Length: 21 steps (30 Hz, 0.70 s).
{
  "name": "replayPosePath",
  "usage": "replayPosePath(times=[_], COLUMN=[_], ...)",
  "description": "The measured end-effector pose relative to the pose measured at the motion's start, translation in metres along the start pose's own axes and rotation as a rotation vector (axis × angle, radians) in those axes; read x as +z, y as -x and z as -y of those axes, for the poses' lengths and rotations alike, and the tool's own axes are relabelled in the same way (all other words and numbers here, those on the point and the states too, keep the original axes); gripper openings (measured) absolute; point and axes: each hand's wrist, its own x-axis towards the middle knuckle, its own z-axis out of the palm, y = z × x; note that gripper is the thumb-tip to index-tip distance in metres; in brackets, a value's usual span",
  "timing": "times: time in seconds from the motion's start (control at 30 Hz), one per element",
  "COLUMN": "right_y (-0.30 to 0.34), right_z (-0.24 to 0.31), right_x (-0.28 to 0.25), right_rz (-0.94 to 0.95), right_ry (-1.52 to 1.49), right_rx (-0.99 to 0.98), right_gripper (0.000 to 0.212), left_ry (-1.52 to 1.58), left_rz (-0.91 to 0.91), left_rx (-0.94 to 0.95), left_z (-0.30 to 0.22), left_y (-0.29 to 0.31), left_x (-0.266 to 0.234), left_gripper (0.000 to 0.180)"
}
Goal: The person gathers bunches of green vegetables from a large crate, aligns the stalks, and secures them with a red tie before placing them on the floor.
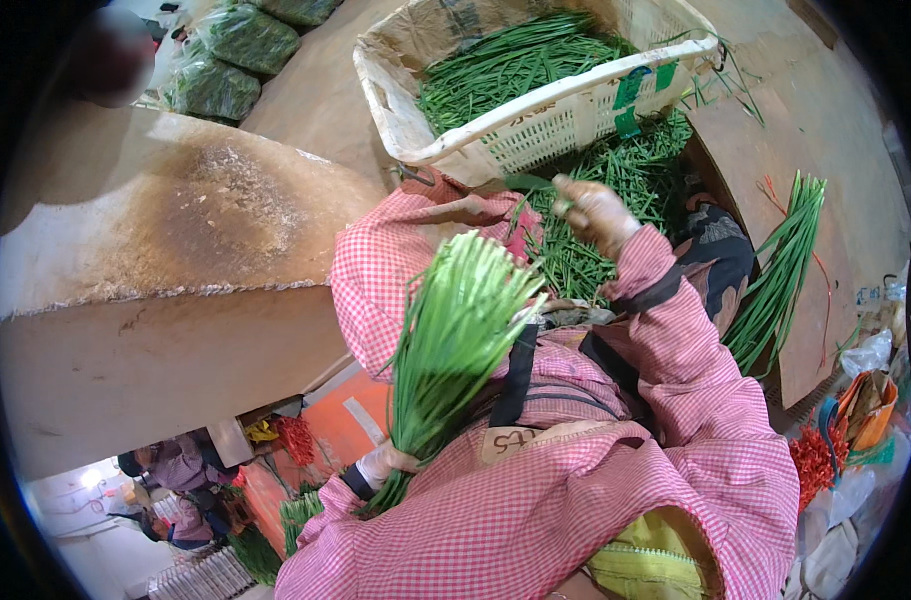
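Note:
My left hand is wrapped round the lower part of a thick bunch of garlic chives. The bunch tilts up in front of my chest, its pale cut ends uppermost. Higher up and to the right, my right hand has thumb and fingers pinched together, with a green blade showing at the fingertips. Just below and behind that hand lies a heap of loose chives. A white plastic crate stands beyond it, holding more chives.
A tied-looking bundle of chives rests on a brown board at the right, beside red ties. A stained pale block fills the left. Bagged greens sit at the far left. Other people appear at lower left.

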Motion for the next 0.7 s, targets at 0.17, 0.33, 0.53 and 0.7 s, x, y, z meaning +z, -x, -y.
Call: replayPosePath(times=[0.17, 0.33, 0.53, 0.7], right_y=[0.003, 0.042, 0.068, 0.053], right_z=[0.019, -0.011, -0.055, -0.07], right_x=[-0.079, -0.017, 0.062, 0.063], right_rz=[-0.281, -0.57, 0.18, 0.252], right_ry=[0.144, 1.504, 0.578, -0.121], right_rx=[-0.135, -0.101, -0.117, 0.23], right_gripper=[0.033, 0.078, 0.072, 0.016], left_ry=[0.016, 0.025, 0.029, 0.026], left_rz=[0.014, -0.017, -0.021, -0.031], left_rx=[0.004, -0.014, -0.041, -0.028], left_z=[0.003, 0.005, 0.004, 0.004], left_y=[0.001, 0.009, 0.008, 0.009], left_x=[-0.005, -0.006, -0.005, -0.002], left_gripper=[0.067, 0.067, 0.067, 0.067])
